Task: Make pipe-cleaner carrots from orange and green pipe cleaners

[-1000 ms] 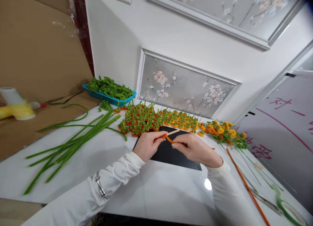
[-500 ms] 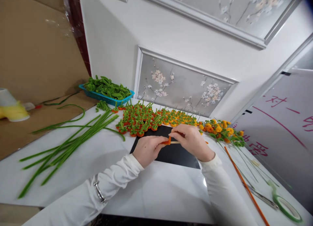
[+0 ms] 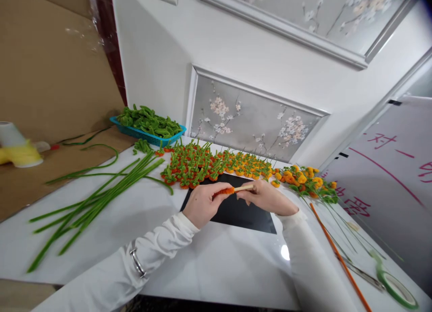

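Observation:
Above a black mat [image 3: 241, 217], my left hand [image 3: 204, 204] pinches an orange fuzzy stem [image 3: 228, 191] coiled round a thin wooden stick [image 3: 242, 188]. The fingers of my right hand [image 3: 266, 197] are closed on the stick's other end. Behind my hands stand small orange-red flowers with green stems [image 3: 192, 166] and yellow-orange ones [image 3: 249, 163]. A bunch of fuller orange and yellow blooms [image 3: 302, 177] lies to the right.
Long green fuzzy stems [image 3: 97, 204] lie at left, near a blue basket [image 3: 135, 132] of green pieces. At right are a loose orange stem [image 3: 337, 253], scissors [image 3: 366, 276] and a roll of green tape [image 3: 398, 290]. A whiteboard [image 3: 388, 186] stands beyond.
My right hand has turned and moved its fingers along the stick. The upright orange end is no longer visible; the orange coil lies round the stick beside my left fingertips.

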The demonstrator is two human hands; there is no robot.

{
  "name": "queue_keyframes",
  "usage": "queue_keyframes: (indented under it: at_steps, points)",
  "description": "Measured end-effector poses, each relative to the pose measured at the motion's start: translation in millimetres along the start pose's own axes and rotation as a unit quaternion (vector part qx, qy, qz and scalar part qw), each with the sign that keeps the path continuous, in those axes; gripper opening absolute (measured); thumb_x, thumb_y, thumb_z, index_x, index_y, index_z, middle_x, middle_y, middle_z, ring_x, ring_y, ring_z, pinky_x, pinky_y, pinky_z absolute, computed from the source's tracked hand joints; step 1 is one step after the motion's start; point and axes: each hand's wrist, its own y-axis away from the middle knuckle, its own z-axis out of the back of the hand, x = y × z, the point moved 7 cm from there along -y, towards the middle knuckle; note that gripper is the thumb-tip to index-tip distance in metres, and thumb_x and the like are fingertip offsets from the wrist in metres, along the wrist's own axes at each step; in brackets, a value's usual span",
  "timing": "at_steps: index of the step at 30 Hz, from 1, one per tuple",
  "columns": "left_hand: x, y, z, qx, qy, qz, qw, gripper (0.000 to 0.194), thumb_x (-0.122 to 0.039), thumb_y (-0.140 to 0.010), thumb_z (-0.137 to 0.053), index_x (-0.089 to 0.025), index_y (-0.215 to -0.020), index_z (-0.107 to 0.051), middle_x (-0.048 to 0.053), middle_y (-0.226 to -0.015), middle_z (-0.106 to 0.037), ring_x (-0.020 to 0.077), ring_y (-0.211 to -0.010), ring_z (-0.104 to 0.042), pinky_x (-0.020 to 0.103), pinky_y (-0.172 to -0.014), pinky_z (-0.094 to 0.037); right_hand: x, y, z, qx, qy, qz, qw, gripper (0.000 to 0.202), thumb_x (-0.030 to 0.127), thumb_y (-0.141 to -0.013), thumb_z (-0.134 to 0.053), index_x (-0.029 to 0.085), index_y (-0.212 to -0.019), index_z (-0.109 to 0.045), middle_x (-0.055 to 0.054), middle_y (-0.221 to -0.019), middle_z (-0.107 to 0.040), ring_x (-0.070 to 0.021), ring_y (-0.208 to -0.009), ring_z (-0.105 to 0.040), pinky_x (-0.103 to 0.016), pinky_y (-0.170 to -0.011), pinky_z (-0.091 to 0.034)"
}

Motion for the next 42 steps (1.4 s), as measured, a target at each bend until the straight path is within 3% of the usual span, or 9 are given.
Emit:
queue_keyframes:
  at_steps: [4, 8, 12, 16, 23, 29, 34, 38, 42]
  points:
    - [11.0, -2.2, 2.4, -0.017, 0.017, 0.045, 0.999, 0.036, -0.018, -0.081, -0.053, -0.024, -0.115, -0.061, 0.002, -0.103, -0.07, 0.0174, -0.09, -0.066, 0.026, -0.081, -0.05, 13.0, 3.9, -5.1, 0.013, 0.031, 0.009, 0.999, 0.024, 0.026, -0.087, -0.046, 0.018, -0.073, -0.065, 0.003, -0.057, -0.058, -0.0078, -0.053, -0.05, -0.018, -0.053, -0.035]
    - [16.6, -5.2, -3.7, 0.013, 0.092, 0.082, 0.992, 0.027, -0.022, -0.077, -0.058, -0.018, -0.101, -0.069, 0.004, -0.097, -0.071, 0.0198, -0.09, -0.065, 0.027, -0.082, -0.05, 15.5, 5.0, -5.7, 0.004, 0.054, 0.018, 0.998, 0.023, 0.024, -0.087, -0.047, 0.018, -0.071, -0.064, 0.003, -0.057, -0.058, -0.0077, -0.054, -0.05, -0.018, -0.054, -0.035]
    - [15.2, -7.1, -11.9, 0.08, 0.183, 0.124, 0.972, 0.026, -0.03, -0.079, -0.055, -0.012, -0.089, -0.071, 0.006, -0.085, -0.072, 0.0155, -0.071, -0.063, 0.024, -0.065, -0.049, 13.8, 6.0, -2.4, -0.007, 0.061, 0.017, 0.998, 0.023, 0.022, -0.087, -0.047, 0.018, -0.073, -0.064, 0.003, -0.058, -0.057, -0.0076, -0.053, -0.049, -0.018, -0.054, -0.035]
    - [15.7, -6.8, -12.9, 0.104, 0.196, 0.155, 0.963, 0.027, -0.031, -0.081, -0.051, -0.011, -0.085, -0.07, 0.005, -0.073, -0.069, 0.0082, -0.05, -0.047, 0.02, -0.047, -0.036, 15.6, 6.8, 0.1, -0.012, 0.059, 0.028, 0.998, 0.022, 0.022, -0.087, -0.046, 0.018, -0.074, -0.064, 0.004, -0.058, -0.057, -0.0077, -0.053, -0.049, -0.019, -0.054, -0.035]
    - [9.2, -7.1, -7.8, 0.07, 0.068, 0.086, 0.991, 0.033, -0.029, -0.084, -0.045, -0.014, -0.057, -0.055, -0.004, -0.052, -0.048, 0.008, -0.048, -0.037, 0.021, -0.049, -0.029, 16.8, 8.5, -2.9, -0.013, 0.056, 0.028, 0.998, 0.022, 0.023, -0.087, -0.048, 0.019, -0.072, -0.064, 0.004, -0.057, -0.057, -0.0075, -0.053, -0.048, -0.018, -0.053, -0.034]
    - [10.6, -5.8, -7.0, 0.064, 0.031, 0.074, 0.995, 0.03, -0.03, -0.087, -0.041, -0.015, -0.066, -0.056, -0.004, -0.056, -0.048, 0.0093, -0.052, -0.041, 0.021, -0.052, -0.032, 25.1, 10.4, -0.8, -0.028, 0.061, 0.042, 0.997, 0.023, 0.023, -0.088, -0.047, 0.019, -0.071, -0.062, 0.003, -0.06, -0.057, -0.0074, -0.054, -0.049, -0.019, -0.053, -0.033]
    - [12.1, -6.5, -12.4, 0.08, 0.123, 0.071, 0.987, 0.03, -0.032, -0.087, -0.042, -0.014, -0.107, -0.056, -0.003, -0.063, -0.049, 0.0102, -0.058, -0.045, 0.021, -0.055, -0.037, 24.4, 11.4, 0.0, -0.023, 0.079, 0.042, 0.996, 0.024, 0.022, -0.088, -0.047, 0.019, -0.068, -0.059, 0.004, -0.057, -0.055, -0.0079, -0.052, -0.046, -0.02, -0.051, -0.031]
    - [13.4, -6.9, -12.2, 0.081, 0.103, 0.067, 0.989, 0.029, -0.033, -0.087, -0.042, -0.014, -0.092, -0.063, -0.004, -0.057, -0.046, 0.0096, -0.055, -0.043, 0.02, -0.053, -0.036, 31.1, 14.1, 0.6, -0.034, 0.126, 0.058, 0.99, 0.025, 0.023, -0.087, -0.047, 0.02, -0.066, -0.059, 0.004, -0.054, -0.053, -0.0086, -0.05, -0.042, -0.021, -0.049, -0.028]
    - [13.9, -5.1, -10.9, 0.079, 0.053, 0.06, 0.994, 0.026, -0.03, -0.086, -0.045, -0.015, -0.086, -0.066, -0.001, -0.061, -0.058, 0.0111, -0.058, -0.05, 0.021, -0.056, -0.039, 41.1, 15.4, 1.9, -0.065, 0.156, 0.091, 0.981, 0.023, 0.022, -0.089, -0.045, 0.021, -0.076, -0.065, 0.0, -0.067, -0.062, -0.0115, -0.06, -0.053, -0.022, -0.057, -0.036]
